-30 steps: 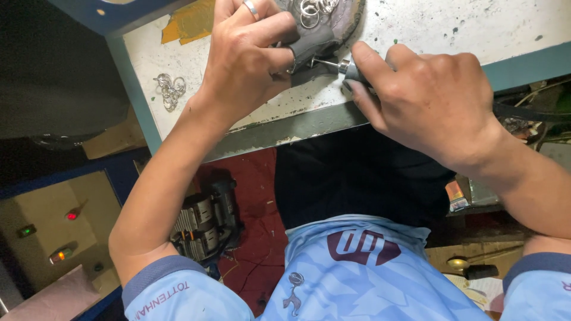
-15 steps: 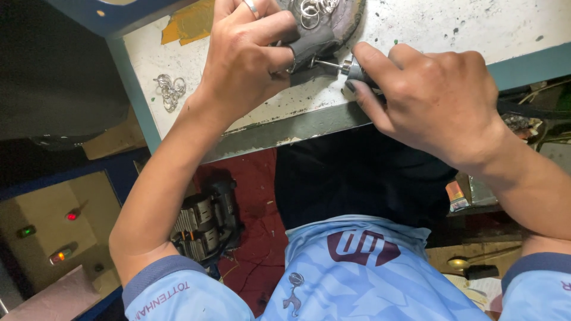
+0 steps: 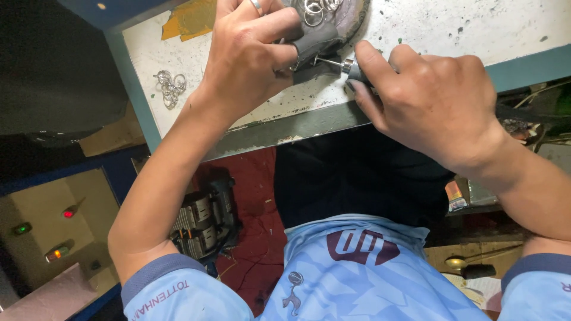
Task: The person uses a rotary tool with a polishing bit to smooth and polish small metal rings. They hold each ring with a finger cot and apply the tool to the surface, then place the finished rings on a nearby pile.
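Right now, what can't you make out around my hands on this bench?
- Head view: what the left hand pinches inside the grey pad is covered by thumb and pad.
- The handheld tool body sits hidden in the right hand; only its thin metal tip shows.
- Metal rings are cut off by the top edge.

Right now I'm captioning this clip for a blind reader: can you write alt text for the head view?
Seen from above, the left hand pinches a small piece through a dark grey cloth while the right hand holds a thin-tipped rotary tool against it. Loose metal rings lie on the scuffed white workbench.
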